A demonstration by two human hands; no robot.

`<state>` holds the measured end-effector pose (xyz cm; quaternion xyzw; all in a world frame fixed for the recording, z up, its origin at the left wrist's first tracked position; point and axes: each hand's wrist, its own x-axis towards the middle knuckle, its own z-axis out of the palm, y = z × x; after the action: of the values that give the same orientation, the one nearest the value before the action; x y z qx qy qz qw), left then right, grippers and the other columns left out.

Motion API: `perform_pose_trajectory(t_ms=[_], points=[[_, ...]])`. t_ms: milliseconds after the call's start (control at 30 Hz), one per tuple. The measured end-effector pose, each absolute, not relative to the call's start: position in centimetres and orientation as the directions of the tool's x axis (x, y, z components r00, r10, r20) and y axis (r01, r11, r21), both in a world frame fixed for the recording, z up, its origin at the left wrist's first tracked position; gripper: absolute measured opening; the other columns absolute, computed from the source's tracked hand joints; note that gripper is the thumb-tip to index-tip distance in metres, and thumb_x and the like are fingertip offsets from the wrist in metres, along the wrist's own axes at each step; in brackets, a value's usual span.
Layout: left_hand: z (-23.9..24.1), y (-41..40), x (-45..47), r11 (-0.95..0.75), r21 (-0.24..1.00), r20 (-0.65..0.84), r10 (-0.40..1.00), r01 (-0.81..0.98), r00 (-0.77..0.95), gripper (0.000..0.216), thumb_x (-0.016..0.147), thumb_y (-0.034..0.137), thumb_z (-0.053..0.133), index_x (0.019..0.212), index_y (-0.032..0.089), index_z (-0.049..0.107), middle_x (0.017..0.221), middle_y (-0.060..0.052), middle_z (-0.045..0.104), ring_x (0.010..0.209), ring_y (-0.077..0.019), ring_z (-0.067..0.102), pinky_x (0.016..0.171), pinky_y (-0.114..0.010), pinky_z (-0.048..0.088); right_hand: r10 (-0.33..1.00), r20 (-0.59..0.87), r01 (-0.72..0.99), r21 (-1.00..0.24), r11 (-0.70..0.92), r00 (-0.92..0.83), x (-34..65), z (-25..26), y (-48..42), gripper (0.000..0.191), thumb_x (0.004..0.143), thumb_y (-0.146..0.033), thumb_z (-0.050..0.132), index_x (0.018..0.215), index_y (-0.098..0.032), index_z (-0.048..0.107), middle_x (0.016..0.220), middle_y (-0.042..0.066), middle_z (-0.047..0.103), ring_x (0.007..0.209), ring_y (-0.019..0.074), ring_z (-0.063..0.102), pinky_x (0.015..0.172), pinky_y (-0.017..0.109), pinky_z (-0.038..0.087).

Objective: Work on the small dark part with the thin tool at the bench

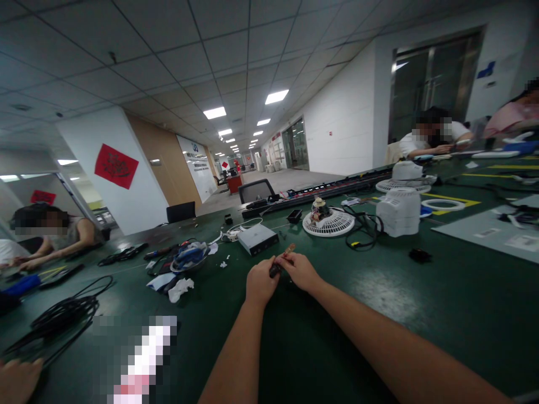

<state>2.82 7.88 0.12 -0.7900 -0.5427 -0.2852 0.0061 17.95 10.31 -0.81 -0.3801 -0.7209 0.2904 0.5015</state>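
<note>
While reaching over the desk (471, 303), pinches a dark piece (275, 270) between left hand (261, 281) and right hand (302, 270).

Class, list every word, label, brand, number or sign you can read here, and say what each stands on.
None can be read with certainty.
Red poster on the pillar: dark characters, too stylised and blurred.
Smaller red poster, far left: marks too blurred.
White wall sign: dark lettering, too small.
Pale labels on the grey sheet: too small.
</note>
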Motion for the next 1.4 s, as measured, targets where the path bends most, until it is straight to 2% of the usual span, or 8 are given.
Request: perform_pose_trajectory(t_ms=[267, 400, 533, 700, 900, 1067, 1267, 1400], points=[[0.7, 7.4, 3.2, -0.306, 0.273, 0.336, 0.919, 0.912, 0.208, 0.041, 0.084, 0.022, 0.057, 0.124, 0.029, 0.057, 0.111, -0.003, 0.066, 0.102, -0.0187, 0.061, 0.088, -0.026, 0.043, 0.871, 0.466, 0.321, -0.810, 0.490, -0.155, 18.0, -1.3, 10.8, 0.038, 0.087, -0.045, 0.049, 0.077, -0.016, 0.072, 0.081, 0.006, 0.071, 0.080, 0.0212, 0.064, 0.074, 0.030, 0.045], [0.6, 7.6, 3.2, -0.280, 0.265, 0.331, 0.925, 0.923, 0.186, 0.046, 0.084, 0.024, 0.059, 0.129, 0.027, 0.054, 0.117, -0.004, 0.064, 0.107, -0.0194, 0.059, 0.093, -0.028, 0.042, 0.895, 0.441, 0.258, -0.860, 0.440, -0.057, 18.3, -1.2, 11.2, 0.043, 0.089, -0.049, 0.043, 0.084, -0.016, 0.069, 0.069, 0.004, 0.066, 0.064, 0.0181, 0.060, 0.060, 0.027, 0.044], [0.0, 8.0, 3.0, -0.293, 0.282, 0.369, 0.912, 0.914, 0.179, 0.046, 0.083, 0.026, 0.061, 0.128, 0.022, 0.056, 0.119, -0.006, 0.064, 0.108, -0.0202, 0.059, 0.094, -0.029, 0.042, 0.927, 0.351, 0.189, -0.909, 0.371, -0.130, 19.0, -0.9, 11.5, 0.034, 0.085, -0.044, 0.046, 0.086, -0.016, 0.066, 0.063, 0.002, 0.064, 0.050, 0.0140, 0.055, 0.051, 0.025, 0.042], [-0.2, 8.0, 2.9, -0.292, 0.300, 0.386, 0.908, 0.908, 0.164, 0.045, 0.083, 0.025, 0.061, 0.128, 0.022, 0.056, 0.119, -0.006, 0.064, 0.109, -0.0200, 0.059, 0.095, -0.029, 0.042, 0.916, 0.319, 0.239, -0.895, 0.376, -0.245, 19.9, -0.2, 11.3, 0.025, 0.081, -0.038, 0.051, 0.072, -0.018, 0.064, 0.075, 0.004, 0.071, 0.062, 0.0152, 0.060, 0.061, 0.026, 0.046], [-0.4, 8.0, 2.9, -0.302, 0.302, 0.407, 0.899, 0.904, 0.164, 0.045, 0.082, 0.025, 0.062, 0.127, 0.022, 0.057, 0.117, -0.006, 0.065, 0.107, -0.0206, 0.060, 0.094, -0.030, 0.043, 0.843, 0.322, 0.584, -0.612, 0.533, -0.432, 21.1, 1.3, 10.1, 0.035, 0.088, -0.040, 0.046, 0.061, -0.020, 0.056, 0.064, 0.002, 0.064, 0.061, 0.0159, 0.058, 0.061, 0.026, 0.040], [-0.5, 8.2, 2.9, -0.293, 0.307, 0.403, 0.902, 0.906, 0.155, 0.045, 0.082, 0.026, 0.062, 0.127, 0.021, 0.057, 0.116, -0.006, 0.066, 0.106, -0.0209, 0.060, 0.093, -0.031, 0.044, 0.865, 0.204, 0.755, -0.423, 0.500, -0.459, 21.7, 2.1, 9.7, 0.041, 0.053, -0.046, 0.084, 0.067, -0.021, 0.054, 0.072, 0.004, 0.065, 0.067, 0.0208, 0.060, 0.055, 0.026, 0.035], [-0.2, 8.0, 3.0, -0.287, 0.311, 0.395, 0.906, 0.906, 0.152, 0.045, 0.082, 0.027, 0.062, 0.126, 0.021, 0.058, 0.116, -0.006, 0.066, 0.106, -0.0206, 0.060, 0.093, -0.030, 0.044, 0.918, 0.088, 0.733, -0.574, 0.365, -0.388, 21.7, 2.1, 10.1, 0.032, 0.054, -0.020, 0.079, 0.066, -0.021, 0.050, 0.072, 0.001, 0.069, 0.066, 0.0191, 0.063, 0.054, 0.024, 0.039], [0.0, 7.8, 3.0, -0.288, 0.322, 0.390, 0.908, 0.902, 0.151, 0.045, 0.082, 0.026, 0.062, 0.127, 0.021, 0.058, 0.116, -0.006, 0.066, 0.105, -0.0205, 0.061, 0.093, -0.029, 0.043, 0.899, 0.273, 0.614, -0.659, 0.434, -0.343, 21.3, 1.3, 10.3, 0.022, 0.063, -0.009, 0.063, 0.066, -0.022, 0.045, 0.077, 0.002, 0.071, 0.072, 0.0181, 0.067, 0.060, 0.024, 0.044]])
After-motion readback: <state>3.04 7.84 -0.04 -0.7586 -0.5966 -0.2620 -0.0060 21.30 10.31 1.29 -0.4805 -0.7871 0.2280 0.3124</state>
